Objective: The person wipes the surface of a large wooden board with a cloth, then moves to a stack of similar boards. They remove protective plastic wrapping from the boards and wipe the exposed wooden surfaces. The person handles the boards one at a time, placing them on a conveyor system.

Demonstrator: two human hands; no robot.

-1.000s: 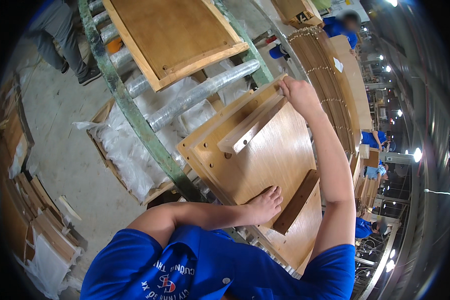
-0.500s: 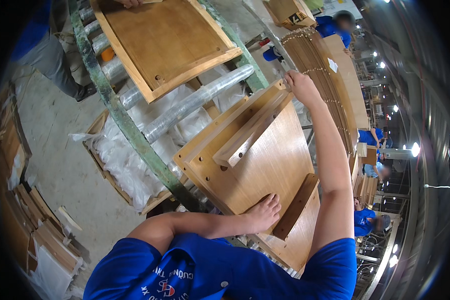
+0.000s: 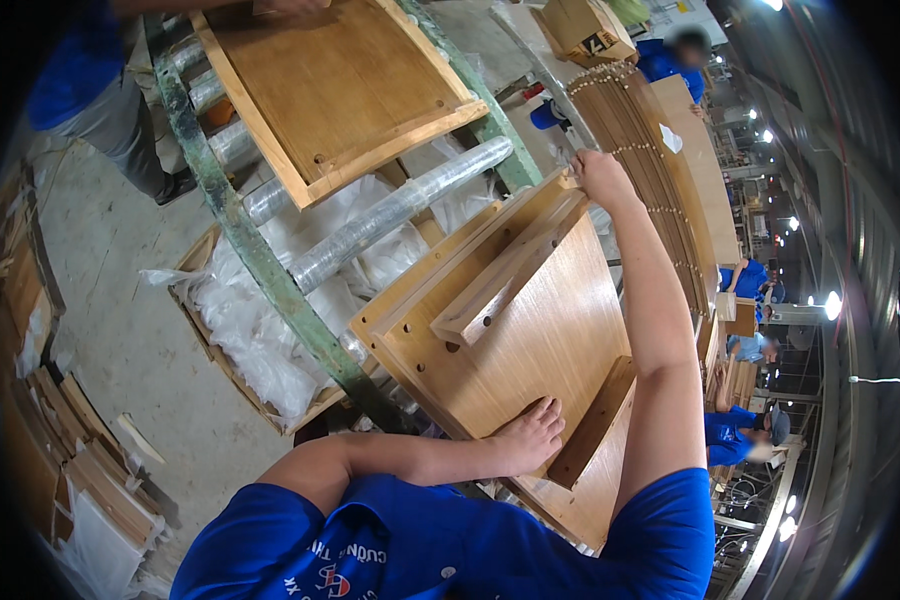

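Observation:
A flat wooden panel (image 3: 530, 340) with holes along its left edge lies in front of me. My left hand (image 3: 528, 438) rests palm down on its near part, fingers stretched out and holding nothing. My right hand (image 3: 604, 180) reaches to the far corner, its fingers curled over the panel's edge beside the end of a wooden rail. That rail (image 3: 505, 275), with holes in it, lies lengthwise on the panel. A shorter, darker wooden strip (image 3: 592, 425) lies to the right of my left hand. The right fingertips are partly hidden.
A framed wooden panel (image 3: 360, 90) sits on a green roller conveyor (image 3: 260, 240) ahead, with a co-worker's hand (image 3: 295, 5) at its far end. Below is a box of white plastic wrap (image 3: 260, 340). Stacked brown boards (image 3: 640, 150) and a cardboard box (image 3: 585, 35) stand at the right.
A co-worker's forearm has come further into view at the upper left. Both my hands stay at the same spots on the panel; the whole view has shifted slightly.

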